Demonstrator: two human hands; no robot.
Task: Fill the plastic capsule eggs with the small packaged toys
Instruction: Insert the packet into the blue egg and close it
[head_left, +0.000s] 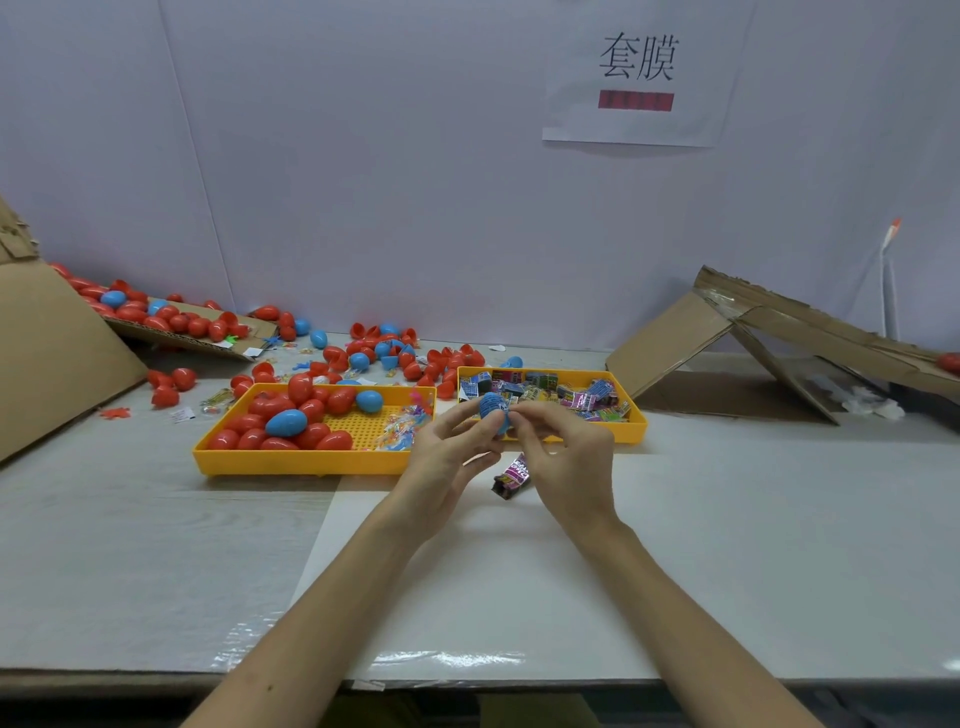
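Note:
My left hand (451, 451) and my right hand (563, 451) meet above the table and together hold a blue capsule egg (493, 410), fingertips curled round it. A blue printed toy packet seems to sit at the egg's top; I cannot tell if the egg is open. One purple toy packet (511, 477) lies on the table just below my hands. The left yellow tray (291, 460) holds red and blue eggs (287, 422) and small clear-wrapped toys. The right yellow tray (636, 423) holds several packaged toys (582, 397).
Loose red and blue eggs (395, 353) are scattered behind the trays and spill from a cardboard box (62, 353) at the left. A torn cardboard box (753, 338) stands at the right. A white wall with a paper sign (636, 78) closes the back.

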